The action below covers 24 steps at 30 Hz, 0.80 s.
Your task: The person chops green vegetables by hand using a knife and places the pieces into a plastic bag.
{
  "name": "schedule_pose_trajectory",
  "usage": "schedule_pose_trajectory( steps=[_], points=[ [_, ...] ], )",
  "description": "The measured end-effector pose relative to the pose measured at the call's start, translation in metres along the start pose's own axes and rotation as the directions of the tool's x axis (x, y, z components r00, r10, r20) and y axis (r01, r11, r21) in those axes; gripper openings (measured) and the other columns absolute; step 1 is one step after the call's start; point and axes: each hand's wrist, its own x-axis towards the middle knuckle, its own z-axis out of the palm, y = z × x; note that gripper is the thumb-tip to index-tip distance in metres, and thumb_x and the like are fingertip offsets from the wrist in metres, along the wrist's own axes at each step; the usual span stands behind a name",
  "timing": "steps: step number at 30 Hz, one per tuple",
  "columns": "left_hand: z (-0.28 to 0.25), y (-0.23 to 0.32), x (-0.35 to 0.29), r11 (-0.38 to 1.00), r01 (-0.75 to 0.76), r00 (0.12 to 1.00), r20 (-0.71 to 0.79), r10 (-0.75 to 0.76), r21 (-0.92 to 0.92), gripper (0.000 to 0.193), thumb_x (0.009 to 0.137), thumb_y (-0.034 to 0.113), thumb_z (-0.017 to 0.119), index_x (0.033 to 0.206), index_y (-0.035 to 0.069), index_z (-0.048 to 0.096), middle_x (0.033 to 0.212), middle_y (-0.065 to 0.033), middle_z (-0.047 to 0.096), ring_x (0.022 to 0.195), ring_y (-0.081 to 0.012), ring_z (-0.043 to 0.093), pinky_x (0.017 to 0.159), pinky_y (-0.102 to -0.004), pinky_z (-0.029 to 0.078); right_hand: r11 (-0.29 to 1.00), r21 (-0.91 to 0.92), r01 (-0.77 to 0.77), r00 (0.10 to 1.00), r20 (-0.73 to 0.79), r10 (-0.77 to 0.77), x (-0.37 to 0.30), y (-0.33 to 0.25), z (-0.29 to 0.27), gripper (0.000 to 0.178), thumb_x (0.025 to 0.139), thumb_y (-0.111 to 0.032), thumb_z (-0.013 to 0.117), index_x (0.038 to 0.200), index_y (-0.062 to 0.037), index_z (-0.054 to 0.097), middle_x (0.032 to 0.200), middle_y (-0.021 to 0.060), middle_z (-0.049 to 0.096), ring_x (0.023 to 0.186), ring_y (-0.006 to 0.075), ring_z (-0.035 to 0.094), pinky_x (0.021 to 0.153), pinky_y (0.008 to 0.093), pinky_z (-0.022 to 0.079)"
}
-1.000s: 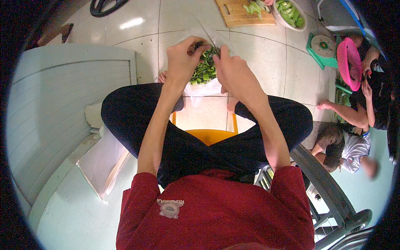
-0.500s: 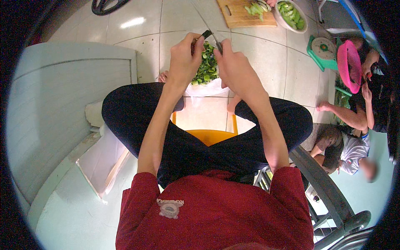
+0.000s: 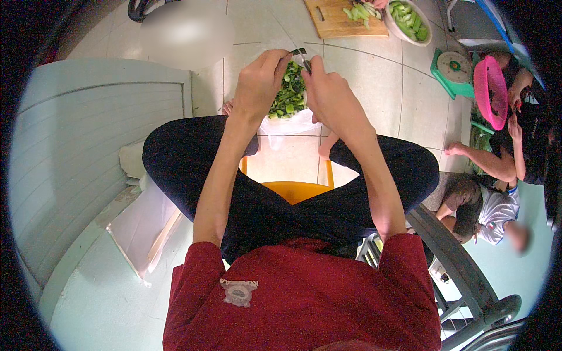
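In the head view, the left hand (image 3: pixel 260 77) curls its fingers around a dark green vegetable piece (image 3: pixel 298 52), one end poking out. The right hand (image 3: pixel 332 90) grips a knife (image 3: pixel 307 65); whether its blade touches the piece, I can't tell. Chopped greens (image 3: pixel 288 98) lie beneath, on a whitish plastic bag (image 3: pixel 285 126).

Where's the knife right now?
In the head view, the knife is in the person's right hand, its handle at the upper right of the chopped greens.
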Motion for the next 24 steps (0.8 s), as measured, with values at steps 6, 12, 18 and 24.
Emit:
schedule_pose_trajectory(
  steps=[6,12,18,24],
  points=[
    [-0.002,-0.001,-0.001,0.989,-0.148,0.988,0.042,0.148,0.017,0.016,0.091,0.005,0.067,0.107,0.003,0.066,0.100,-0.0151,0.070,0.088,-0.0324,0.071,0.074,-0.0377,0.058,1.000,-0.008,0.027,0.999,-0.040,-0.027,0.000,-0.003,-0.003,0.030,0.103,-0.019,0.044,0.114,0.0082,0.043,0.068,0.0305,0.063,0.068,0.0494,0.066,0.064,0.0570,0.054],
    [-0.002,-0.002,0.000,0.985,-0.174,0.984,0.031,0.173,0.017,0.017,0.090,0.004,0.067,0.107,0.002,0.065,0.099,-0.0155,0.070,0.088,-0.0334,0.070,0.073,-0.0380,0.057,0.988,-0.154,0.020,1.000,-0.017,-0.023,-0.001,-0.002,-0.005,0.034,0.093,-0.011,0.055,0.117,0.0092,0.043,0.075,0.0309,0.065,0.074,0.0471,0.068,0.066,0.0541,0.056],
    [-0.002,-0.003,-0.002,0.993,-0.116,0.993,0.021,0.115,0.021,0.015,0.091,0.005,0.067,0.106,0.003,0.066,0.099,-0.0151,0.070,0.088,-0.0333,0.070,0.074,-0.0378,0.057,0.942,-0.335,0.029,0.999,0.024,-0.023,-0.011,-0.011,-0.013,0.052,0.085,-0.006,0.058,0.131,0.0137,0.042,0.079,0.0302,0.067,0.076,0.0462,0.069,0.069,0.0524,0.057],
    [0.000,-0.010,0.000,0.990,-0.134,0.989,-0.057,0.137,0.039,0.012,0.090,0.004,0.065,0.102,0.003,0.064,0.092,-0.0145,0.068,0.079,-0.0350,0.068,0.067,-0.0404,0.056,0.948,-0.319,0.000,0.999,0.035,0.011,-0.016,-0.012,-0.011,0.051,0.085,-0.003,0.055,0.131,0.0146,0.041,0.079,0.0300,0.067,0.080,0.0478,0.069,0.071,0.0530,0.057]
  ],
)
